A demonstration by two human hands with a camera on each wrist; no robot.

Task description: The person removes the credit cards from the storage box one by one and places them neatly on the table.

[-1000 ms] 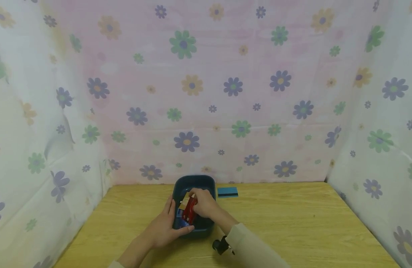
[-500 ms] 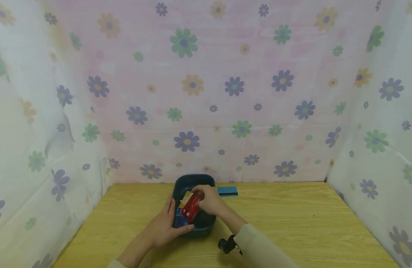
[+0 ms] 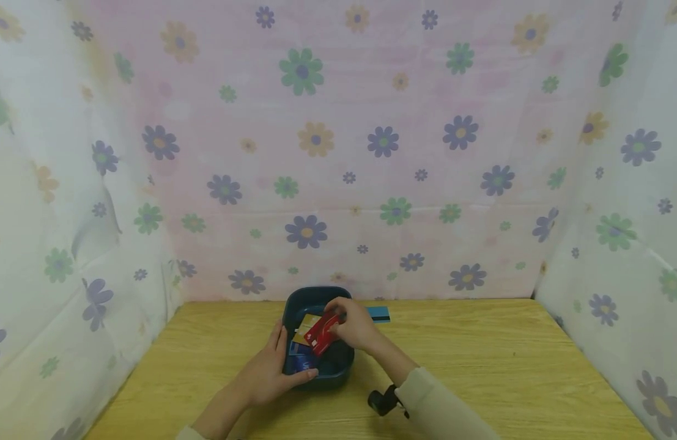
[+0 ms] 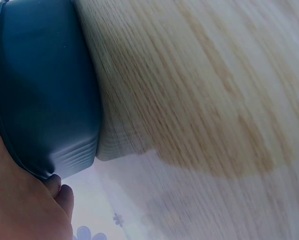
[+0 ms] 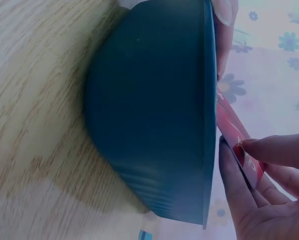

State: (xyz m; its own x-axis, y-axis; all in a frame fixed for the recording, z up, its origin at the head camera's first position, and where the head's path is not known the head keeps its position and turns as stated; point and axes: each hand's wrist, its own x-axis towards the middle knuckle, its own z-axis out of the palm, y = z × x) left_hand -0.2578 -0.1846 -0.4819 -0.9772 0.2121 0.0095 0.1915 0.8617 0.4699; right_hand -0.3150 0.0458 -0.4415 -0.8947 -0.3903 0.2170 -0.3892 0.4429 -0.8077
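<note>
Right hand (image 3: 356,330) pinching red card (image 3: 323,333) above dark tub (image 3: 317,297), left hand (image 3: 272,373) gripping its rim; other cards inside head-view only.

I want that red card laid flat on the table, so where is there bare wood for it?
Bare table spreads right of the tub, up to the wall cloth. Left of the left hand is free too. Around the tub is crowded: both hands, and the blue card behind.

Blue card (image 3: 380,314) lies on wooden table (image 3: 481,366), flowered cloth (image 3: 338,153) behind
</note>
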